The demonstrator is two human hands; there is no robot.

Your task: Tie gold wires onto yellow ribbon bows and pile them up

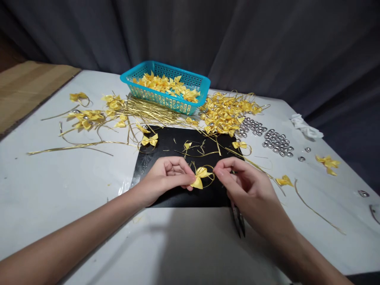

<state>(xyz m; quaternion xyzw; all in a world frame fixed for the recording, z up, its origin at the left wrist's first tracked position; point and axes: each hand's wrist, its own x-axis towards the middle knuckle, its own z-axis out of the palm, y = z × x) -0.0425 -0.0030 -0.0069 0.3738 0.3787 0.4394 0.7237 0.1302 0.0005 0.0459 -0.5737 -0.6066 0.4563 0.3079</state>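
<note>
Over a black mat (175, 198), my left hand (172, 174) pinches a yellow satin bow (201, 177) between thumb and fingertips. A thin gold wire loop (212, 182) curves out from the bow's right side. My right hand (243, 180) is closed, its thumb and index fingertip pinching that loop. Below the right palm jut the two dark pointed tips of a metal tool (238, 221). The rest of the tool is hidden, so I cannot tell whether the palm holds it. Wire scraps and a small yellow bow piece (187, 146) lie on the mat.
A blue basket (204, 89) with yellow bows stands at the back, behind a bundle of gold wires (151, 111). Looped bows (222, 113) are heaped right of it, beside silver beads (277, 142). More bows (86, 118) lie left. A crumpled white tissue (305, 126) is far right.
</note>
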